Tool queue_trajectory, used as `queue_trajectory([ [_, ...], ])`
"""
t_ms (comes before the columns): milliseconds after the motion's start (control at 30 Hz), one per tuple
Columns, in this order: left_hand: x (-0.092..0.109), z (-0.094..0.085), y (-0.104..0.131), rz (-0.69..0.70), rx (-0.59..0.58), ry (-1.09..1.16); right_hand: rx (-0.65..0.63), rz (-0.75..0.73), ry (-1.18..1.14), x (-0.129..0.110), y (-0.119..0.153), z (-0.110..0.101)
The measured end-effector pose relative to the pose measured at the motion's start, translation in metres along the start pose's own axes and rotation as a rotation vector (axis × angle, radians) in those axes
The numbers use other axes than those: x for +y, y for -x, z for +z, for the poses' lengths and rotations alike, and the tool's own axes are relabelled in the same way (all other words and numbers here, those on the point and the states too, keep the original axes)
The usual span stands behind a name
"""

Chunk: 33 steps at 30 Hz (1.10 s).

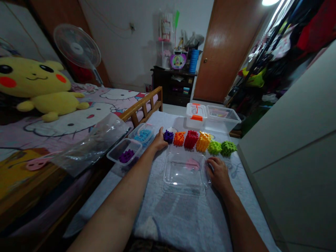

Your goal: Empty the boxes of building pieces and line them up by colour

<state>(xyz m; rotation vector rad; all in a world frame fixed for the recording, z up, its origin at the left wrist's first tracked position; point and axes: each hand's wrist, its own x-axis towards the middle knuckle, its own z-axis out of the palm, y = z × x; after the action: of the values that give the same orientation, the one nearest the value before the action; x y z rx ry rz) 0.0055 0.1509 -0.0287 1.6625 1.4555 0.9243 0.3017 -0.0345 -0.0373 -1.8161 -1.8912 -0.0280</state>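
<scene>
My left hand [159,140] is beside the purple cube of interlocking pieces [168,137], fingers apart, thumb against or very near its side. To the right of that cube runs a row of similar blocks: orange [179,139], red [191,139], yellow [203,141], light green [215,148] and darker green [229,148]. A clear plastic container [183,182] lies in front of the row, with a pink piece [193,164] showing in or through it. My right hand [218,171] rests at the container's right edge, fingers loosely bent and apart, not visibly gripping it.
On the left stand a clear tub [111,155] with purple pieces and another [152,131] with blue pieces. A lidded box [193,111] and an open clear bin [228,119] are at the far end. A wooden bed rail [141,105] and a plastic bag [89,147] border the left.
</scene>
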Motion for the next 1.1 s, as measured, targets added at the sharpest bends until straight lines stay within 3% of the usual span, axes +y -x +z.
queue_trajectory([
  [300, 0.0, -0.004, 0.019, 0.003, 0.062, -0.117, -0.005, 0.0, 0.013, -0.001, 0.0, 0.0],
  [633, 0.014, -0.004, 0.027, 0.033, 0.078, -0.433, 0.007, 0.002, 0.031, 0.001, -0.001, 0.001],
  [1100, 0.024, -0.011, 0.047, 0.054, 0.157, -0.324, -0.006, 0.01, 0.019, -0.001, 0.0, 0.001],
])
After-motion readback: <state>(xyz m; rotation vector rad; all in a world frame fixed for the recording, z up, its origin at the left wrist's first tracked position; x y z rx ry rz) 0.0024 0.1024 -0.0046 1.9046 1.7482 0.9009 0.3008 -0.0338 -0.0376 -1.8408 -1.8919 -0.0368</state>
